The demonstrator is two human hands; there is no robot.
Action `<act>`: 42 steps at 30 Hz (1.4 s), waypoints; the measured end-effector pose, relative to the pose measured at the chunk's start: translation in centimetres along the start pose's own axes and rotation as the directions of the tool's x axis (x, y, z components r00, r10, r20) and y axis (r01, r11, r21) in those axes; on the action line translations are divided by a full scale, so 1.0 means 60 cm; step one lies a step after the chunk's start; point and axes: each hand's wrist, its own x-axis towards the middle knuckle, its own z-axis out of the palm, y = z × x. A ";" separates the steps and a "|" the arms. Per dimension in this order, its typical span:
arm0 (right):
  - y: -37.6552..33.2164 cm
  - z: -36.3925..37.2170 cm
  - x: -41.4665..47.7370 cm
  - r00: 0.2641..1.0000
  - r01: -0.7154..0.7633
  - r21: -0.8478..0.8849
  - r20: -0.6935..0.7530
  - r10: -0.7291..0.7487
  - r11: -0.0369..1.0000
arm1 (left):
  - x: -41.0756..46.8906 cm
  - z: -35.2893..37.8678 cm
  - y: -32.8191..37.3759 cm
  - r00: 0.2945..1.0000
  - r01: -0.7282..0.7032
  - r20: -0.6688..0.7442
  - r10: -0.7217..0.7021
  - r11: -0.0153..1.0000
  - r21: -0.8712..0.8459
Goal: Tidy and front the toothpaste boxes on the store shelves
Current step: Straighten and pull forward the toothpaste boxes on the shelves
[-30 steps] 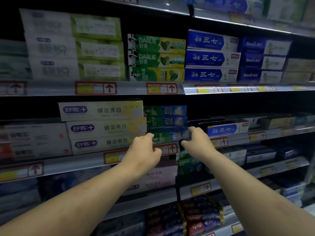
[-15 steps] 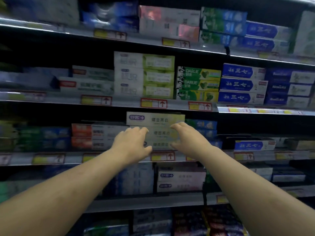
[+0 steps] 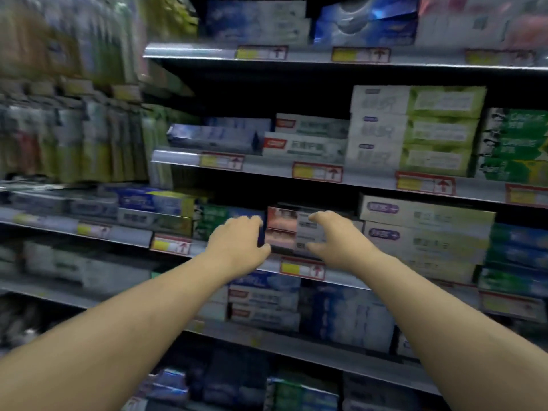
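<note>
A stack of red-and-white toothpaste boxes [image 3: 289, 229] sits on the middle shelf [image 3: 344, 278], two boxes showing. My left hand [image 3: 237, 247] reaches to the stack's left end with fingers loosely bent, its thumb close to the lower box. My right hand [image 3: 341, 240] is at the stack's right part, fingers spread and curved over the box fronts. Whether either hand touches or grips the boxes is blurred. To the right stand white-and-yellow boxes with purple logos [image 3: 424, 229]; green boxes [image 3: 216, 218] stand to the left.
Above are white-and-green boxes [image 3: 415, 129], red-label white boxes [image 3: 305, 140] and a blue box [image 3: 213, 137]. Lower shelves hold blue and white boxes [image 3: 267, 301]. Hanging packets [image 3: 74, 137] fill the blurred left side. Price tags [image 3: 302, 268] line the shelf edges.
The view and both hands have shifted left along the middle shelf, from the green-blue boxes past the white-and-yellow stack to the red-and-white stack.
</note>
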 end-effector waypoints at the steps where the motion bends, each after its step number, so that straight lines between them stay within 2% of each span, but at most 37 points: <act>1: -0.016 0.018 0.013 1.000 0.004 0.053 -0.005 -0.004 0.999 | 0.003 0.005 -0.029 0.999 0.037 0.009 -0.037 0.999 -0.036; 7: -0.083 0.114 0.081 0.997 -0.062 0.362 -0.016 0.073 0.930 | 0.031 0.027 -0.166 0.944 0.319 0.006 -0.331 0.907 -0.274; 12: -0.094 0.165 0.128 0.984 -0.132 0.459 -0.045 0.171 0.878 | 0.062 0.030 -0.234 0.876 0.420 -0.034 -0.480 0.797 -0.434; 19: -0.111 0.214 0.165 0.958 -0.146 0.559 -0.126 0.258 0.816 | 0.098 0.055 -0.259 0.850 0.424 0.035 -0.526 0.642 -0.639; 25: -0.130 0.215 0.169 0.928 -0.186 0.744 -0.081 0.364 0.642 | 0.107 0.060 -0.256 0.817 0.423 0.068 -0.573 0.515 -0.746; 28: -0.131 0.215 0.169 0.917 -0.182 0.784 -0.082 0.389 0.594 | 0.102 0.055 -0.250 0.799 0.405 0.057 -0.599 0.466 -0.787; 33: -0.136 0.192 0.147 0.913 -0.143 0.819 -0.108 0.394 0.556 | 0.090 0.043 -0.248 0.791 0.338 -0.001 -0.612 0.437 -0.833; 42: -0.125 0.122 0.083 0.920 -0.081 0.804 -0.167 0.355 0.589 | 0.044 0.004 -0.208 0.787 0.271 -0.064 -0.614 0.437 -0.858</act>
